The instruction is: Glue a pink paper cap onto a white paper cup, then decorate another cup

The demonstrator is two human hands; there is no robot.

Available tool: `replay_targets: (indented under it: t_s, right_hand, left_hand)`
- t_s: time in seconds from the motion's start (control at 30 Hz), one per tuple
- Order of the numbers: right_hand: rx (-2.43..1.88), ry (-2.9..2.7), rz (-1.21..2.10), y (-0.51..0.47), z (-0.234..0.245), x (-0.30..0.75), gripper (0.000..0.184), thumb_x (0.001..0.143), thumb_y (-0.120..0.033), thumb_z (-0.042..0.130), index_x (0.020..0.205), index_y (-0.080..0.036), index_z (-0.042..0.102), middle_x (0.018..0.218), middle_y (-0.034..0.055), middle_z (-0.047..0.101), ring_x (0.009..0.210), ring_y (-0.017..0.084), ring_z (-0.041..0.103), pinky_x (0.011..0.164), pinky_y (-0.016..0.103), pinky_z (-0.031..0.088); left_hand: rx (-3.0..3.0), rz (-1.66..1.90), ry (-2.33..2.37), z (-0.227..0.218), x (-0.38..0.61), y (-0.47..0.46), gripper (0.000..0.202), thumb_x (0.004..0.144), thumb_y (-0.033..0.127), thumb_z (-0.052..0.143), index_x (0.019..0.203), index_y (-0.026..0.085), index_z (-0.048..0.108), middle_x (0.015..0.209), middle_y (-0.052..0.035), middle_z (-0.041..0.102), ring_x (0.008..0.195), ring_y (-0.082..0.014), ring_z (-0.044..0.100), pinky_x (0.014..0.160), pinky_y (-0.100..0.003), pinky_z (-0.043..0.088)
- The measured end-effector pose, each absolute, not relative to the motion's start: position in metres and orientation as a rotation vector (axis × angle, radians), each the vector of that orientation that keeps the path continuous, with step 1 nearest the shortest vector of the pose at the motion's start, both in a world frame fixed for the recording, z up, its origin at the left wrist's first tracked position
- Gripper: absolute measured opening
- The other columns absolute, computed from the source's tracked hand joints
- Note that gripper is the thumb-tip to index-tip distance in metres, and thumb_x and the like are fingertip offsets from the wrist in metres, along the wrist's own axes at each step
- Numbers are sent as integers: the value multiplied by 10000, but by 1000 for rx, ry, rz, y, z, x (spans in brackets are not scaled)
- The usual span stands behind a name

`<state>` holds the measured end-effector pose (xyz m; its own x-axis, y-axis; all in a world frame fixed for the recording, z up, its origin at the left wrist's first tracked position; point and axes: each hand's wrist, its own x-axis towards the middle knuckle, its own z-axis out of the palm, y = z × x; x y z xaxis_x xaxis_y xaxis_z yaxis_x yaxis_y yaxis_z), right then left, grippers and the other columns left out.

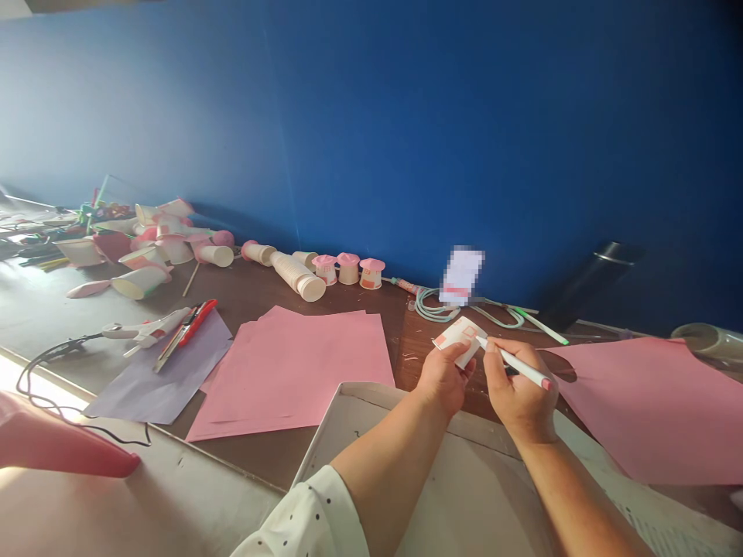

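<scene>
My left hand (446,379) is closed round a small white paper cup (458,334), tilted on its side. Orange-pink squares are marked on the cup's wall. In my right hand (521,394) is a white marker pen (519,367) with a pink end, and its tip meets or nearly meets the cup by a square outline. Further back stand several small cups with pink paper roofs (372,272), bearing similar orange-pink marks. A nested stack of paper cups (299,276) lies to the left of them.
Pink paper sheets (296,371) lie left of my hands, another pink sheet (655,402) to the right. A glue gun (148,329) and red utility knife (189,331) rest on purple paper (168,387). A dark bottle (586,286) and coiled cable (433,305) are near the blue wall.
</scene>
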<state>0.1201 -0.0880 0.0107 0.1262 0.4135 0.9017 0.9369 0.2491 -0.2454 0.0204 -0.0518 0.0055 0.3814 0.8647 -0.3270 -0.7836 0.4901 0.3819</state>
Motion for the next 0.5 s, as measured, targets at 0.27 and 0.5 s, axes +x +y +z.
replay_targets:
  t_s: [0.27,0.5]
  right_hand:
    - [-1336,-1489,-627,-88,12,120,188,950,-317,587,889,-178,697,827,89,762,762,228,712,703,317,529]
    - [-1332,-1494,-625,-88,10,120,185,949,-318,592,882,-179,694,814,84,758,747,228,708,706,318,531]
  left_hand:
    - [181,1064,517,4,21,-51,345,665,120,768,1001,174,710,1057,-75,741,951,-176,679,819,-254,504]
    - [179,1068,518,1,23,-50,316,662,125,778,967,168,705,1043,-81,738,943,-179,679,817,-256,514]
